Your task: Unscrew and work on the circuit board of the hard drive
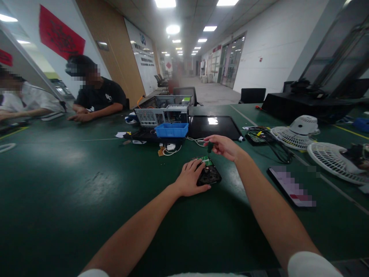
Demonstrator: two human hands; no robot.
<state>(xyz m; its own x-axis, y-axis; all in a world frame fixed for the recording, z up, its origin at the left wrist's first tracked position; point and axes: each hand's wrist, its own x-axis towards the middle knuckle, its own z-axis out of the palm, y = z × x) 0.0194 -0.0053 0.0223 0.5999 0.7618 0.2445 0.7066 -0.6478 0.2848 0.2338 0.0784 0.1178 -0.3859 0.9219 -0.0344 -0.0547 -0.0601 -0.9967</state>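
A black hard drive with a green circuit board at its far end lies flat on the green table. My left hand holds it down from the left, fingers over its far left part and thumb along its near edge. Pinched in my right hand is a screwdriver with a dark green handle. It stands about upright over the far right part of the drive, above the circuit board. Whether its tip touches a screw is too small to tell.
Beyond the drive are a blue bin, an open computer case and a flat black screen. To the right lie a phone, a cabled circuit board and white fan parts. Two people sit at the left.
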